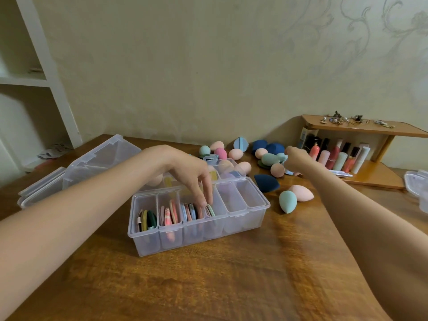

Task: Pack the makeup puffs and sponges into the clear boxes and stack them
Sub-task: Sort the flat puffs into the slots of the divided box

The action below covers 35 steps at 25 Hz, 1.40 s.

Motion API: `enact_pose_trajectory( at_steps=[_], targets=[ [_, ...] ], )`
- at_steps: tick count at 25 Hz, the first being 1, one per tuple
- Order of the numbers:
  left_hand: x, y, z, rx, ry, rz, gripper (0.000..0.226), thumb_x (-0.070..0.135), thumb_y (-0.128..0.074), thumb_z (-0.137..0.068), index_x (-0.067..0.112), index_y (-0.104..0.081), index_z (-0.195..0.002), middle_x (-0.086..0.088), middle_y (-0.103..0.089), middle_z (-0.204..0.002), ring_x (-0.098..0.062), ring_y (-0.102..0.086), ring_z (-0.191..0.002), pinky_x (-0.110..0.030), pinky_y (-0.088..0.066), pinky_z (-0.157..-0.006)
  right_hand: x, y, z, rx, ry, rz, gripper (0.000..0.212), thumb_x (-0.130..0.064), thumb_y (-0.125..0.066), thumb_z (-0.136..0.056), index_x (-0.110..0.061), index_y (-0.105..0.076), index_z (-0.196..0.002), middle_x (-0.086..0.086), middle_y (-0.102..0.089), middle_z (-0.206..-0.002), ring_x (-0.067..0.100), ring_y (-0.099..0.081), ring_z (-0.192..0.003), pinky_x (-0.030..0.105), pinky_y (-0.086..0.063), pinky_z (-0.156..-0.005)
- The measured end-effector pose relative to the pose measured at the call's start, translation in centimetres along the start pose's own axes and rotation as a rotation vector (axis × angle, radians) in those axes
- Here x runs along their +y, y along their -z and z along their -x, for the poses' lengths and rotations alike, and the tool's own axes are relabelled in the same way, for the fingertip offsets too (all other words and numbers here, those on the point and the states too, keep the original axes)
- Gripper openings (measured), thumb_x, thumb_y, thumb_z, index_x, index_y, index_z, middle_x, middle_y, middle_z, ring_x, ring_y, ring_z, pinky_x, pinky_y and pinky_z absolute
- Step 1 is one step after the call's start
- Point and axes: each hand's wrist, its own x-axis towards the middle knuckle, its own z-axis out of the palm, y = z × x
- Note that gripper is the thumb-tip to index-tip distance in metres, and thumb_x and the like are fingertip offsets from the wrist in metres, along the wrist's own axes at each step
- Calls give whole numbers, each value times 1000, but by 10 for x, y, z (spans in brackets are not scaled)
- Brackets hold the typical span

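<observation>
Left hand [190,174] is hanging over the clear box [199,230] at table [208,286] centre, fingers loosely extended down, fingertips touching flat round puffs [190,210] standing on edge in its left compartments; right compartments showing nothing. Right hand [297,156] is reaching into the egg-shaped sponges [269,159], pink, teal and navy, by the wall; its fingers are blurred, grip unclear. Second box [228,169] behind is partly hidden.

The right hand [297,156] blurs over the sponges, its grasp unreadable, and a clear lid [416,188] is cut off at the right edge.
</observation>
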Motion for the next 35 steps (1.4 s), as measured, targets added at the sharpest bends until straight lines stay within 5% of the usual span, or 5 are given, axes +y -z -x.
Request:
enact_pose_trajectory(
  at_steps=[10,20,23,30,35],
  targets=[
    [-6,-3,-5,18,-16,46,18,34,-66,-83,33,-70,-100,9,-62,-113,-12,-49,-114,-38,-38,-105,5,-26,-7,-103,-223,8,55,-23,-60,-87,-2,-41,-135,19,-44,-131,33,-50,-117,40,-42,-99],
    [0,-6,-2,28,26,68,15,31,-65,-84,30,-68,-99,14,-56,-104,-7,-46,-105,-26,-36,-93,21,-15,2,152,-125,32,27,-3,-46,-94,4,-56,-118,21,-50,-130,35,-44,-126,40,-32,-107],
    [2,-9,3,42,13,69,22,29,-62,-87,24,-68,-107,17,-53,-98,-3,-46,-96,-19,-36,-82,26,-11,7,343,-96,-73,20,-1,-51,-91,3,-63,-106,19,-58,-117,35,-46,-118,38,-33,-99],
    [1,-25,13,179,-3,129,23,25,-59,-90,21,-66,-112,18,-54,-99,2,-46,-97,-13,-34,-82,-7,39,38,416,198,-256,19,-6,-66,-82,7,-68,-96,23,-68,-101,31,-61,-88,37,-51,-79],
    [8,-32,22,251,12,54,26,27,-56,-92,21,-63,-116,9,-58,-114,-5,-49,-106,-14,-38,-83,-90,49,100,244,466,-366,21,-16,-68,-81,1,-69,-94,16,-71,-94,19,-56,-74,18,-42,-56]
  ],
)
